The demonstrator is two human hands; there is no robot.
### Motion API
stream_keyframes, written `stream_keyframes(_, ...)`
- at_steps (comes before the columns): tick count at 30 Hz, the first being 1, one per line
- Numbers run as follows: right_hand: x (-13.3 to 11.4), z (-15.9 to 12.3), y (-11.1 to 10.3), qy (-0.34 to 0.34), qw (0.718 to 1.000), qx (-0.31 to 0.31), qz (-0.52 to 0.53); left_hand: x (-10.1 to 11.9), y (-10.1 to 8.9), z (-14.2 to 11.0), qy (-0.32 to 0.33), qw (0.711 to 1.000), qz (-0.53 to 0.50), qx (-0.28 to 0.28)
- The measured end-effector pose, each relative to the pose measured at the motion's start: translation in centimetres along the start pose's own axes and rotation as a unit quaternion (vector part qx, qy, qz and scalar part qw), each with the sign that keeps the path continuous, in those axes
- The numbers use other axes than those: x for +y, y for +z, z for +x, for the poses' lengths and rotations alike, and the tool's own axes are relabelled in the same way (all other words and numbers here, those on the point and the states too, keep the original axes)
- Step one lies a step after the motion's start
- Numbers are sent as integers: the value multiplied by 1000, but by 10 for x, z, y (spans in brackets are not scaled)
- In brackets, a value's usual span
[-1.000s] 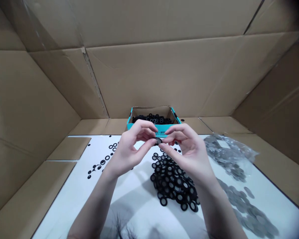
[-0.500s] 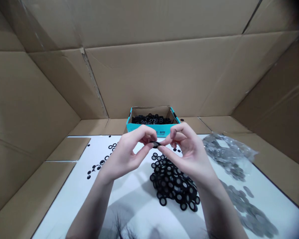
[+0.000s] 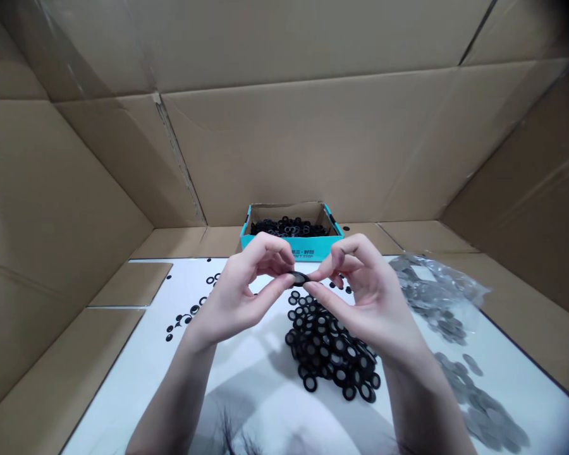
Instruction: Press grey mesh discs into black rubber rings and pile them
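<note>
Both my left hand (image 3: pixel 239 292) and my right hand (image 3: pixel 366 299) pinch a small black rubber ring (image 3: pixel 298 279) between thumbs and fingertips, above the table. It is tilted, and my fingers hide part of it. Just below my hands lies a loose pile of similar black rings (image 3: pixel 327 349), their centres greyish. Neither hand touches the pile. Behind my hands stands a teal cardboard box (image 3: pixel 329 248) holding more black rings (image 3: pixel 290 228). My hands partly hide its front wall.
Several black rings (image 3: pixel 194 309) lie scattered on the white tabletop (image 3: pixel 260 404) to the left. Grey metal discs (image 3: pixel 478 404) spread at the right, with more in a clear plastic bag (image 3: pixel 431 291). Cardboard walls (image 3: pixel 313 151) surround the table.
The ring has turned in my fingers and sits slightly lower, showing more of its face. Both hands have shifted slightly with it, and neither has let go.
</note>
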State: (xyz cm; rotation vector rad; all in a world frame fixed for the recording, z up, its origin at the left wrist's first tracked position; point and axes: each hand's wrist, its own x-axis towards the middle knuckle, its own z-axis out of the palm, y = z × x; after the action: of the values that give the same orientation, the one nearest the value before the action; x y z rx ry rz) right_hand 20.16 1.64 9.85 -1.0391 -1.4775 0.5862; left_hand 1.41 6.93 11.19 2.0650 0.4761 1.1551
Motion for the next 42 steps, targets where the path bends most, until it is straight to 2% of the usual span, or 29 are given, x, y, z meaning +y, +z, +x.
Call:
stream_keyframes(5, 0, -1, 1, -1, 1000, -1, 3, 3, -1, 0, -1, 1000, 22, -9)
stream_keyframes(10, 2, 0, 5, 9, 1000, 15, 5, 4, -2, 1, 2, 995, 91, -39)
stream_keyframes(17, 1, 3, 4, -11, 998, 16, -55, -2, -1, 3, 14, 997, 74, -22)
stream_keyframes(23, 1, 4, 4, -21, 997, 30, -74, 0, -1, 2, 27, 994, 101, -27)
stream_keyframes(32, 1, 3, 9, -29, 994, 64, -82, -3, 9, 3, -7, 998, 62, -5)
stream_keyframes(36, 4, 2, 11, -30, 993, 73, -88, -2, 11, 2, -21, 996, 85, 6)
stream_keyframes(42, 9, 2, 14, -46, 993, 82, -69, -1, 9, 1, -11, 989, 145, -20)
